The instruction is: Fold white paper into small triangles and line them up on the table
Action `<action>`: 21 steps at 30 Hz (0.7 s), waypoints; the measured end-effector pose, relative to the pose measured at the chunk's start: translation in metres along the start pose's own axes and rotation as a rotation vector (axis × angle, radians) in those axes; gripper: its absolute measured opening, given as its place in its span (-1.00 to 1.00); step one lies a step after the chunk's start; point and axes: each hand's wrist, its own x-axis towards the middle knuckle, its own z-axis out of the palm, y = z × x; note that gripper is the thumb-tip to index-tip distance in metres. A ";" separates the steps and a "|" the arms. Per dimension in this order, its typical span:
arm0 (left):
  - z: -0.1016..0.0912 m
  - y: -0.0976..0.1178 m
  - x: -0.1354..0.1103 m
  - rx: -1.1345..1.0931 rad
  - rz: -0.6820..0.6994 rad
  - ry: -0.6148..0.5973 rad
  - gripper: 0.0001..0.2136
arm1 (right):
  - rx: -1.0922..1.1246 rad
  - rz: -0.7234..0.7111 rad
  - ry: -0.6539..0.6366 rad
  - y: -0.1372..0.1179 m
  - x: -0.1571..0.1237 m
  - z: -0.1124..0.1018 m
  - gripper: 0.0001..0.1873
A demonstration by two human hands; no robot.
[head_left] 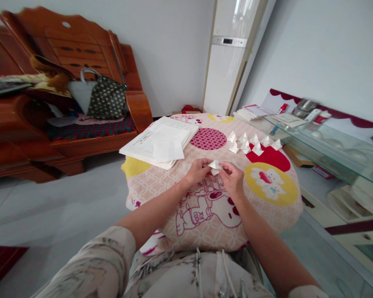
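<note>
tablecloth (pixel 149 182): upside-down lettering on cartoon figure (pixel 202 213), looks like "100", rest unclear. paper stack (pixel 161 142): print too small to read. air conditioner (pixel 228 62): display dark, unreadable.

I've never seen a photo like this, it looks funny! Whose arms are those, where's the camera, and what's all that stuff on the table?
There is no machine here. The camera sits on a person's head and looks down, so you see that person's own arms. The left hand and the right hand together pinch a small folded paper. Below them is a round table with a cartoon cloth. On it lie a stack of white sheets and a row of folded paper shapes. Behind, on the left, stands a wooden bench with a dotted bag on it.
</note>
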 end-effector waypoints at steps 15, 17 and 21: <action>-0.007 0.000 0.002 -0.218 -0.172 0.028 -0.75 | -0.031 -0.315 0.000 -0.008 -0.001 -0.001 -0.65; -0.008 0.001 0.000 -0.202 -0.184 0.021 -0.76 | -0.042 -0.341 0.011 -0.009 -0.001 -0.001 -0.64; -0.009 0.003 0.000 -0.170 -0.206 0.001 -0.77 | -0.048 -0.352 0.033 -0.011 -0.001 -0.001 -0.63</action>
